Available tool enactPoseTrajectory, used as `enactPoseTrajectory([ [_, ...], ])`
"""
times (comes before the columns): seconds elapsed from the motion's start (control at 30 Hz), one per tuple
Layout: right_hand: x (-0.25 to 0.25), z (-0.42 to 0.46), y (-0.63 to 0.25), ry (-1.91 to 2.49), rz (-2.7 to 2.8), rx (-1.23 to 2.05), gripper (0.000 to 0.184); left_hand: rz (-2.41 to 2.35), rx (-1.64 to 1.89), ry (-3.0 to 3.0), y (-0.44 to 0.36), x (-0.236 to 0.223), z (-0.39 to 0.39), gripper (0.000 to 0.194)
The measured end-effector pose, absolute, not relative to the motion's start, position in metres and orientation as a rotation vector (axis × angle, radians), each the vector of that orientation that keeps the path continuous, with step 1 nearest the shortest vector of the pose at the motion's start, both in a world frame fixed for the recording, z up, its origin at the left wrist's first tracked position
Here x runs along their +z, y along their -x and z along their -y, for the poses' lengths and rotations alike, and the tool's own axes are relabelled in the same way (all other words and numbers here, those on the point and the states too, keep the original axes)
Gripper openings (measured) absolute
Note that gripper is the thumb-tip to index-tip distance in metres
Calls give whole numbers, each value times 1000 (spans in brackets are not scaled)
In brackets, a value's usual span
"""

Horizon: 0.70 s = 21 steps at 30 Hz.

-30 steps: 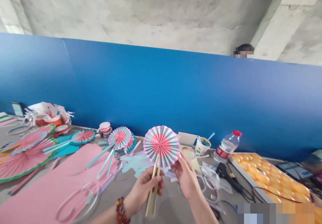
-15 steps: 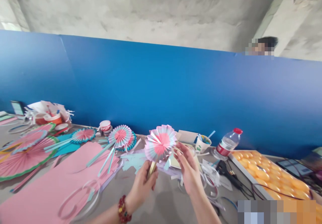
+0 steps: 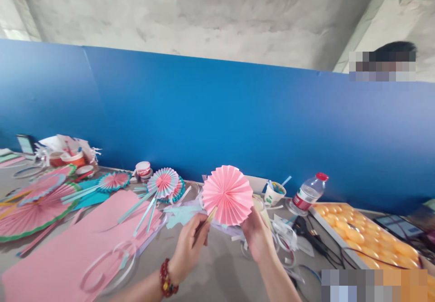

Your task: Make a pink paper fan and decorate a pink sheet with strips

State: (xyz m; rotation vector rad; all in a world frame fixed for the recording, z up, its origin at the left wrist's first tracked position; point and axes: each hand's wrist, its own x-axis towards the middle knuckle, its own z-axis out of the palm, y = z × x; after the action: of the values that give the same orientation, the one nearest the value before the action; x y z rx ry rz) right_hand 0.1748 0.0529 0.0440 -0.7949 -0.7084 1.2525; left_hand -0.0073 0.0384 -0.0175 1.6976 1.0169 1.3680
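Observation:
A round pleated paper fan [image 3: 228, 194] shows its plain pink side, held up over the grey table [image 3: 220, 275]. My left hand [image 3: 189, 246], a red bead bracelet on its wrist, is closed round the fan's wooden stick handles, which point up to the right. My right hand [image 3: 255, 235] pinches the fan's lower right edge from behind.
Finished paper fans [image 3: 163, 183] and large pink fans [image 3: 32, 211] lie at the left with pink sheets [image 3: 68, 256]. Tape rolls [image 3: 142, 169], a paper cup [image 3: 273, 194], a water bottle [image 3: 307, 194] and an orange tray [image 3: 365, 236] stand along a blue partition [image 3: 217, 121]. Another person's head shows above it.
The fan has been turned over: its striped pink and blue face showed a second ago, now the plain pink back faces me. The handles swung from hanging down to pointing sideways.

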Motion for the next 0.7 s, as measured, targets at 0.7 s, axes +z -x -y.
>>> enactPoseTrajectory([
  [0.7,48,-56,-174,814,677,1225,36,-1133,1409,-1709,11,-1,-40,12],
])
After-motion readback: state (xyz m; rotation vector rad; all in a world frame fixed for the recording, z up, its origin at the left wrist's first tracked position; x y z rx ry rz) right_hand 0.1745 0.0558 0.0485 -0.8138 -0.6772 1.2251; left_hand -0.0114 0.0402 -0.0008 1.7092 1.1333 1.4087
